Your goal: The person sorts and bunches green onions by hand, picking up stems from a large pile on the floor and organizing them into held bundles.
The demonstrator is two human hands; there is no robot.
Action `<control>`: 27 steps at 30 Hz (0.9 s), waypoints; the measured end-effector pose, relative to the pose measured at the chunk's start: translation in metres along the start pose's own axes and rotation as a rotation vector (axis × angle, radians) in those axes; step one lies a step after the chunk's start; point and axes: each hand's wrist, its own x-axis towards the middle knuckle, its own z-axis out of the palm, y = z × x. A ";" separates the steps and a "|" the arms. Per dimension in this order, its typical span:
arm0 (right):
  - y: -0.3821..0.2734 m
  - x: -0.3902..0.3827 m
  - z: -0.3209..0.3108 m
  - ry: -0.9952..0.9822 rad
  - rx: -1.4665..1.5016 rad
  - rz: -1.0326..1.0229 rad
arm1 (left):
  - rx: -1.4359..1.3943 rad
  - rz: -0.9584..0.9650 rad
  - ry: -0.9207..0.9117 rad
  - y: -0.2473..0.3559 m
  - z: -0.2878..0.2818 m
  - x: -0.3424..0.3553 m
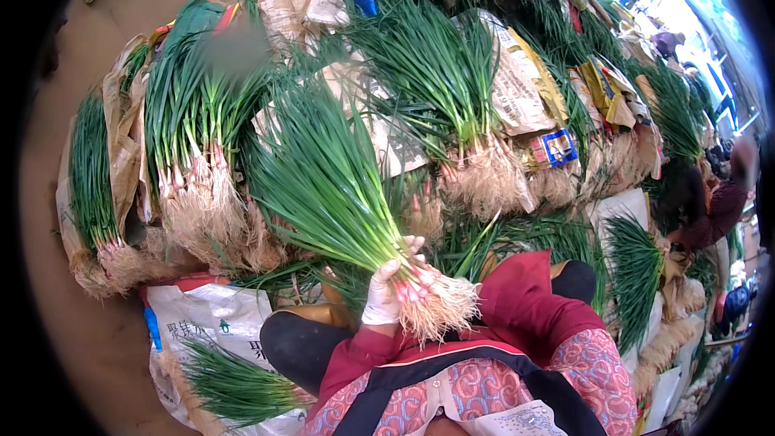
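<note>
- Lower left, a smaller bunch (238, 387) is laid on a white sack (222, 303); more bundles (440, 73) are piled among printed sacks (517, 89).
- Right hand's hidden, so its fingers can't be told; far right is pretty blurry.
- The main onion bundle (347, 194) is held over the lap, stems gripped by the left hand (383, 295).

I see wide maroon sleeves (525, 299), a red-and-blue swirl-patterned top (593, 367), red-edged black trim (542, 379), dark trousers (288, 345), whitish wrist covering (379, 308), perhaps a glove.
</note>
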 end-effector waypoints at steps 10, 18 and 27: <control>0.074 0.105 -0.137 0.511 -0.191 0.785 | 0.014 0.032 0.045 -0.005 0.006 0.010; 0.050 0.092 -0.143 0.541 0.821 0.233 | 0.085 0.044 0.042 -0.004 0.001 0.006; -0.048 -0.011 -0.100 0.178 0.308 0.168 | 0.131 0.049 0.071 -0.008 0.008 0.010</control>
